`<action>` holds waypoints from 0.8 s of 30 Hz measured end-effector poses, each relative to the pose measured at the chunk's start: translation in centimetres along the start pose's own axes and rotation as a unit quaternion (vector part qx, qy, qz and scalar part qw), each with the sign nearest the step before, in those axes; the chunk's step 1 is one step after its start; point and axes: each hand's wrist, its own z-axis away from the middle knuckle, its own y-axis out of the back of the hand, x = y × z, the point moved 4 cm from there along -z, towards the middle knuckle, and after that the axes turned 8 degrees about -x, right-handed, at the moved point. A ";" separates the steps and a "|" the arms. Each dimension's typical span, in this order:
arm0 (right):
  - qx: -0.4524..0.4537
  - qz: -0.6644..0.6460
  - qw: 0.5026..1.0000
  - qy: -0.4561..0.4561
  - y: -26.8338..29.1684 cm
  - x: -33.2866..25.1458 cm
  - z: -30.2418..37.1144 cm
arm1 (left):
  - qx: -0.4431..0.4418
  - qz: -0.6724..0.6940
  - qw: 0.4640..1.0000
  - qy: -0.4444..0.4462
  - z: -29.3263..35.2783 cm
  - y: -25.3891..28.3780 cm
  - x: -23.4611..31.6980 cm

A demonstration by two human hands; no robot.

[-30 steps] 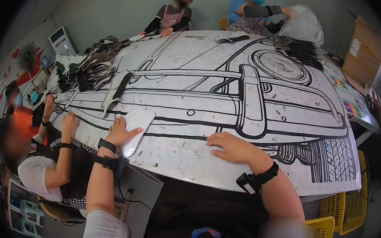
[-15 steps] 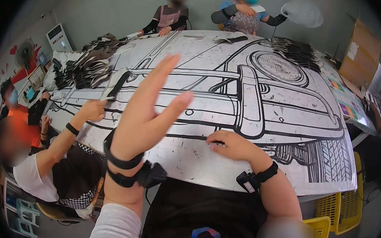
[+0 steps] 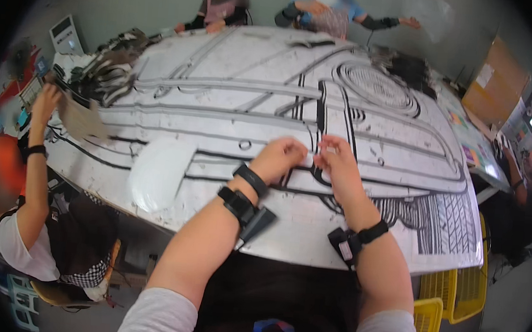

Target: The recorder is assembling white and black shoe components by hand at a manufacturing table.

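Left hand (image 3: 277,159) and right hand (image 3: 337,163) half-curled, fingertips (image 3: 301,152) nearly meeting over the bench (image 3: 297,241), can't tell if they're pinching anything tbh; forearms (image 3: 199,245) angled inward.

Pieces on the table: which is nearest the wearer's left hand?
The white rounded piece on the table, left of the left hand; the dark piles lie farther off, at either side.

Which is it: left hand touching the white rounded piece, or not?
Apart: the head view shows printed table between the left hand and the white rounded piece.
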 end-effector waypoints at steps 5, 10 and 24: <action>-0.037 -0.032 0.999 -0.007 -0.8 -0.2 -0.5 | -0.013 -0.219 0.974 -0.051 0.6 0.3 2.3; -0.037 0.027 0.999 0.003 -0.6 -0.2 -0.7 | -0.034 -0.235 0.967 -0.091 0.8 -0.6 3.0; -0.045 0.176 0.982 0.049 -1.4 -0.5 0.1 | -0.026 -0.294 0.954 -0.051 1.0 -0.5 1.6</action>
